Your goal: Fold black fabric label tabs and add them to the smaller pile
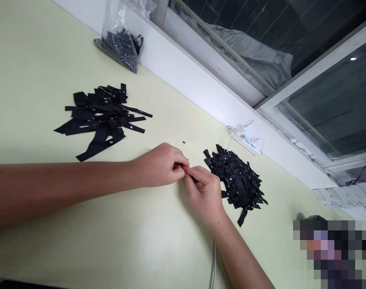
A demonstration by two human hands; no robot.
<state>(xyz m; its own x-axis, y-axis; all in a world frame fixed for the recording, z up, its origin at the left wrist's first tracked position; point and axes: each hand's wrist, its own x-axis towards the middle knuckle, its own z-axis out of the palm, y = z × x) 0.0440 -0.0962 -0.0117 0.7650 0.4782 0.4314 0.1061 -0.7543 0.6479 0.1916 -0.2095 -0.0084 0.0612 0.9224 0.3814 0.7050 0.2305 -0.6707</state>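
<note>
Both hands meet fingertip to fingertip above the pale yellow-green table [116, 237]. My left hand [160, 166] is closed in a pinch, and my right hand [205, 192] pinches right beside it. Between them is a small black fabric strip [195, 180], mostly hidden by the fingers. Close to the right hand lies a dense heap of short black strips [238, 176] with small white marks. Beyond the left forearm, a looser pile of longer black strips [101, 114] is spread out, several with white marks too.
A clear plastic bag [119, 50] holding black strips stands against the white wall ledge. A white power strip [246, 141] with cables sits behind the heap. A pale cable [213, 261] runs under my right forearm. White boxes [345, 196] and a blurred person [333, 253] are at right.
</note>
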